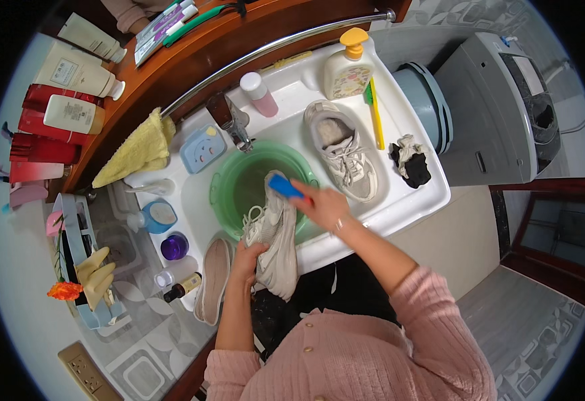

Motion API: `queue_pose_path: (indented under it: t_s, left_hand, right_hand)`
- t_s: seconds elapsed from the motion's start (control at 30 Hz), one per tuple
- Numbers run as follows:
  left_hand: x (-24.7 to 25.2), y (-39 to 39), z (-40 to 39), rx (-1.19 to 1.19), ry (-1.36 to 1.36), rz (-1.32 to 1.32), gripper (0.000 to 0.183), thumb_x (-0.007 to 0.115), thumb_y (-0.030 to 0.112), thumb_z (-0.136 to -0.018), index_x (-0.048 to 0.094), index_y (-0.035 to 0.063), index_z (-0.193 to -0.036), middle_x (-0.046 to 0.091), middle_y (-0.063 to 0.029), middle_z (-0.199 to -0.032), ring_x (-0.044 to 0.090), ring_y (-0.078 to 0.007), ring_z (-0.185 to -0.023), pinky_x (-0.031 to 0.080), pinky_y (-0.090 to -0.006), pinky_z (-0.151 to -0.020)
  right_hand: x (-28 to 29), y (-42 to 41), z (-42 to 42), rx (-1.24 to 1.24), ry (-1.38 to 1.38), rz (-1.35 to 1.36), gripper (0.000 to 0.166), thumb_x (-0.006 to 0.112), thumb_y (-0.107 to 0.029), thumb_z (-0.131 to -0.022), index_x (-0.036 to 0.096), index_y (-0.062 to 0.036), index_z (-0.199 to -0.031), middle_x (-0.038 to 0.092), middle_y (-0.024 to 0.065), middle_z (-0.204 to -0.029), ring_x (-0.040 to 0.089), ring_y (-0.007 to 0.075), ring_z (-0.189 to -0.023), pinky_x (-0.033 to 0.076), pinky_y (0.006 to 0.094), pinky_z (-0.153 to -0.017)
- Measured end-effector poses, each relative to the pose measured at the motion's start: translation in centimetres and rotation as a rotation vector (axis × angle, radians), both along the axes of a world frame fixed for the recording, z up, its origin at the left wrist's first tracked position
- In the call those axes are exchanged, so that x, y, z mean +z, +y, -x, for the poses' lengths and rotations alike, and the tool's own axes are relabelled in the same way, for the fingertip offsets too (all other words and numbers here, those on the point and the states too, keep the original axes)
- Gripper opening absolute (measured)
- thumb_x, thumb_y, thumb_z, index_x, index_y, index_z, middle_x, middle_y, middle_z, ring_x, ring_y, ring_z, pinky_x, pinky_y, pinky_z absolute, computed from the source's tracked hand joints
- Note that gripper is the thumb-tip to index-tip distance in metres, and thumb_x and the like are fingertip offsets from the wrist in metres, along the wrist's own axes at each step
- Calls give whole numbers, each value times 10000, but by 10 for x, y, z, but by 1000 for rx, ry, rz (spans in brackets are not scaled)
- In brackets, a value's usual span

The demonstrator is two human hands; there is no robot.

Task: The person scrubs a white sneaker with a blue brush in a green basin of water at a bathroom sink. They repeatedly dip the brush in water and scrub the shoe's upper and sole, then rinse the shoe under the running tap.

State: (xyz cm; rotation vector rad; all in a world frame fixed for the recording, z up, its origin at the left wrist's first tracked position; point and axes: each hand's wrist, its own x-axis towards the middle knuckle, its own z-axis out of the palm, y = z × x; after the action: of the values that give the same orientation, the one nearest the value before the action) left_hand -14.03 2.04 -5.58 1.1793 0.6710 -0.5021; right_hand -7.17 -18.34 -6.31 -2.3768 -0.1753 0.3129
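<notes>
My left hand (246, 260) grips a whitish lace-up sneaker (275, 240), tilted over the near rim of a green plastic basin (220, 205). Murky water (252, 185) shows inside the basin. In my right hand (325, 208) is a blue brush (285, 185) with a bit of red by the fingers; hand and brush are slightly blurred. The brush lies against the upper end of the held sneaker. A second sneaker (345, 150) rests on the sink to the right of the basin. Left of my left hand lies a beige insole (214, 280).
A chrome faucet (235, 128) overhangs the basin. Around the white sink (412, 205) stand a pump bottle (347, 70), a pink bottle (260, 95), a blue bottle (158, 216) and a purple jar (174, 246). A yellow-handled brush (376, 120) and dark cloth (412, 165) lie right.
</notes>
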Motion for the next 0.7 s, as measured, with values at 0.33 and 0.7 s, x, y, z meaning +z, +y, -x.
queue_pose_path:
  t_s: [0.33, 0.7]
  left_hand:
    - [-9, 8, 9, 14, 5, 29, 546, 510, -30, -665, 392, -17, -1198, 544, -140, -1060, 566, -239, -896, 462, -345, -788]
    - [-10, -12, 5, -6, -48, 116, 509, 530, -29, -666, 444, -22, -1168, 559, -107, -1052, 553, -217, -930, 430, -323, -831]
  right_hand:
    - [10, 1, -13, -3, 88, 0, 396, 500, -423, -788, 553, -197, -1110, 625, 75, -734, 600, 278, -710, 479, 393, -638]
    - [-4, 0, 1, -13, -47, 26, 405, 484, -394, -820, 485, -208, -1179, 586, 130, -606, 565, 335, -529, 460, 427, -496]
